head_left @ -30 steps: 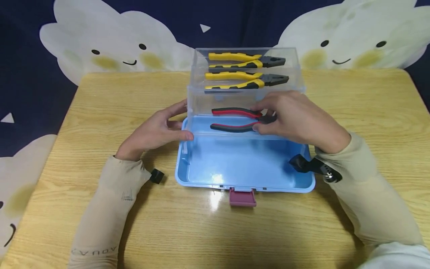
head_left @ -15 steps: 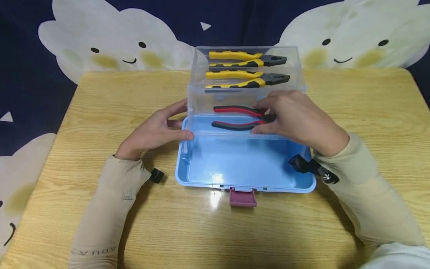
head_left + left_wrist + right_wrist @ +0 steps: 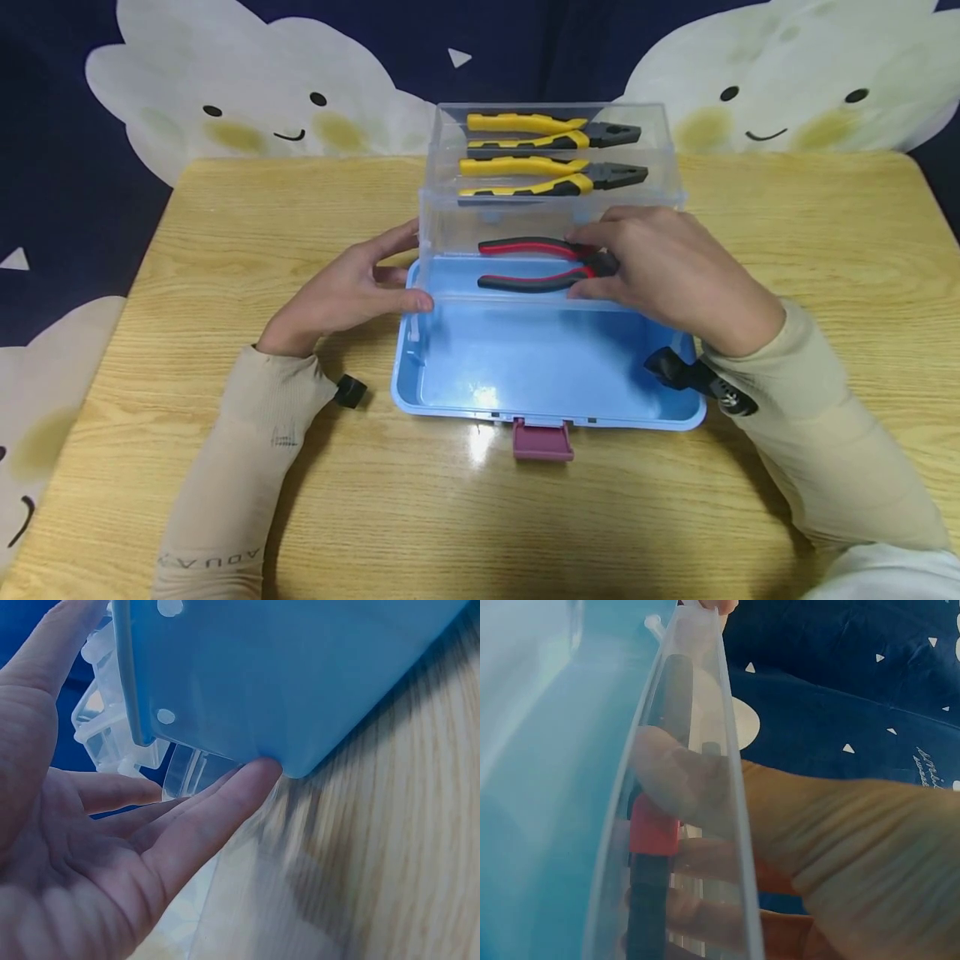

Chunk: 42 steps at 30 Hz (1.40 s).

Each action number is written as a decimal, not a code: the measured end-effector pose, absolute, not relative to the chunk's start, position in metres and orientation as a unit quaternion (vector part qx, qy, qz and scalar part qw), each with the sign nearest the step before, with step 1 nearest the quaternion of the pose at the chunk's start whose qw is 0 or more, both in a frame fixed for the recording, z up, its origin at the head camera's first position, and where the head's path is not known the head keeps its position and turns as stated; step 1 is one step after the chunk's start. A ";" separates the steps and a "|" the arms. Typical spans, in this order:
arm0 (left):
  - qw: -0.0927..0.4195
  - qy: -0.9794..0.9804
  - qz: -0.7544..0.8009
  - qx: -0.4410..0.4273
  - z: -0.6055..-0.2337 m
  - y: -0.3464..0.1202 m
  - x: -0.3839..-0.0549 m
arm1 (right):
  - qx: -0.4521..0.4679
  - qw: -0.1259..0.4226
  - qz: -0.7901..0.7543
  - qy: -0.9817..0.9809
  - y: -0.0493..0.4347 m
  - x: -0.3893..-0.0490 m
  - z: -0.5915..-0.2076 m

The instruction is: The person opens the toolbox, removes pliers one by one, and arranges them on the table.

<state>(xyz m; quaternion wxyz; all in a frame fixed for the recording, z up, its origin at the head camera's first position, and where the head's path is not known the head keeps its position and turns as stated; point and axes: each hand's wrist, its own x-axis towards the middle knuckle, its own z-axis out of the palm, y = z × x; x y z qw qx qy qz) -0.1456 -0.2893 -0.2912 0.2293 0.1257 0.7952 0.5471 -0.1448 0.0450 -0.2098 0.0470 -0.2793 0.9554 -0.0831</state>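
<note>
Red and dark-grey pliers [image 3: 517, 284] lie lengthwise in the lowest clear tray [image 3: 459, 227] of a light blue toolbox [image 3: 525, 367]. My right hand [image 3: 667, 271] holds them near the pivot, thumb in front and fingers behind; it covers their head. In the right wrist view, the thumb [image 3: 679, 772] shows through the tray wall against the pliers [image 3: 654, 825]. My left hand [image 3: 341, 292] touches the toolbox's left back corner, thumb at the tray's corner. In the left wrist view its fingers lie nearly straight, one fingertip [image 3: 259, 776] against the blue wall [image 3: 300, 682].
Two yellow-and-black pliers, one behind [image 3: 525, 129] and one in front [image 3: 555, 175], lie in the upper clear trays. A purple latch [image 3: 542, 442] hangs off the toolbox's front. The wooden table [image 3: 262, 225] meets a dark cloud-patterned cloth [image 3: 525, 50].
The red-and-grey pliers have shifted slightly to the right, and their lower handle sits a little nearer the front than half a second ago. My left hand stays in place.
</note>
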 end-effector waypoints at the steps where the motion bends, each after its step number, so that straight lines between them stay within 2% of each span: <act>1: 0.229 0.796 0.546 0.127 -0.291 -0.289 -0.146 | -0.279 0.046 -0.082 0.956 0.045 -0.145 -0.209; 10: 0.225 0.797 0.544 0.134 -0.287 -0.290 -0.146 | -0.284 0.047 -0.067 0.955 0.046 -0.145 -0.206; 25: 0.227 0.795 0.547 0.134 -0.283 -0.288 -0.146 | -0.251 0.087 -0.051 0.963 0.047 -0.147 -0.201; 42: 0.230 0.785 0.558 0.139 -0.290 -0.290 -0.142 | -0.260 0.068 -0.045 0.962 0.048 -0.146 -0.204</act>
